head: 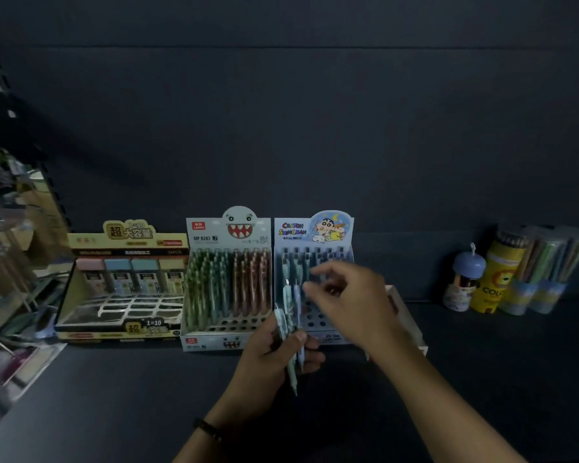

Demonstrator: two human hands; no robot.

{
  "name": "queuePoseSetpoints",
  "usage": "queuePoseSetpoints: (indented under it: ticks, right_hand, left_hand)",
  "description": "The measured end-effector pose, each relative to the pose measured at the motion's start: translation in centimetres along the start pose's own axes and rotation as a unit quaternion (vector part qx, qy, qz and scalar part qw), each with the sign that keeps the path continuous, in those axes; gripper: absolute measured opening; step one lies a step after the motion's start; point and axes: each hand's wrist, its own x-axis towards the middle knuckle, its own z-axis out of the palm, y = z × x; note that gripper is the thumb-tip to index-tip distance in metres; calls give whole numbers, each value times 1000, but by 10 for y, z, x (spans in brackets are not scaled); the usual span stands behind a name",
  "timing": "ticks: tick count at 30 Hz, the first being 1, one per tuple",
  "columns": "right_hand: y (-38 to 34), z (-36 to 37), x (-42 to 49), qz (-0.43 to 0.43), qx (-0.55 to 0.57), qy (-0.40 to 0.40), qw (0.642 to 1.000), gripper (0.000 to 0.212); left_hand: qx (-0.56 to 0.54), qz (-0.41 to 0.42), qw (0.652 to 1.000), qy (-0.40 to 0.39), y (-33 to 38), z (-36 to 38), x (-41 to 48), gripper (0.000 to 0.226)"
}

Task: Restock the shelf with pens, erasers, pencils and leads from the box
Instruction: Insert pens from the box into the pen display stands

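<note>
- A dark wristband is sitting on the left wrist at the near edge of the view.
- The left hand is hovering over the dark shelf, its fingers curled round a small bundle of pens.
- The pens are standing nearly upright in the view, with their long axis running from near to far. Their tips are pointing back toward the person and their clip ends are pointing toward the displays.
- The pens are crossing the palm, with the thumb pressing on their front. The tips are sticking out below the fingers and the clip ends are rising above them.
- The right hand is hanging just above and right of the bundle, over the cartoon display. Its fingers are loosely curled and blurred, so I cannot tell whether they are pinching anything.
- A pale box is showing partly behind the right forearm.
- The cartoon display is holding a few pens upright in its back rows.
- Just to its left, the monster display is standing nearly full of green and brown pens.
- Further left, the lead box is showing one back row of cases.
- Well off to the right, tubes of pencils are standing together.
</note>
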Motion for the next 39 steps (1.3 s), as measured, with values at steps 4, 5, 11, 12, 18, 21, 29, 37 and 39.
queuePoseSetpoints:
  ticks: [4, 5, 11, 12, 18, 21, 29, 37, 39]
  right_hand:
    - [9, 14, -10, 3, 26, -60, 998, 24]
    - [10, 13, -10, -1, 37, -56, 998, 21]
    - [6, -12, 0, 14, 155, 32, 987, 32]
    - [7, -17, 4, 8, 157, 69, 985, 32]
    - [21, -35, 17, -42, 31, 156, 986, 25]
    - [26, -31, 18, -53, -10, 155, 987, 23]
    - [40, -17, 22, -32, -45, 138, 989, 21]
    - [54, -9, 27, -19, -120, 87, 989, 6]
    - [51, -16, 27, -9, -124, 69, 990, 8]
  left_hand:
    - [43, 3, 999, -7, 1, 1, -2, 32]
    - [47, 2, 999, -5, 1, 0, -3, 31]
    - [69, 14, 998, 4, 3, 4, -6, 26]
    - [89, 24, 996, 3, 4, 4, -6, 24]
    - [79, 9, 997, -17, 3, 1, -5, 22]
    - [51, -22, 998, -15, -2, -2, -4, 27]
    - [144, 34, 989, -12, 3, 1, -7, 19]
    - [74, -1, 997, -15, 3, 1, -5, 24]
    - [55, 0, 998, -22, 4, 1, -4, 23]
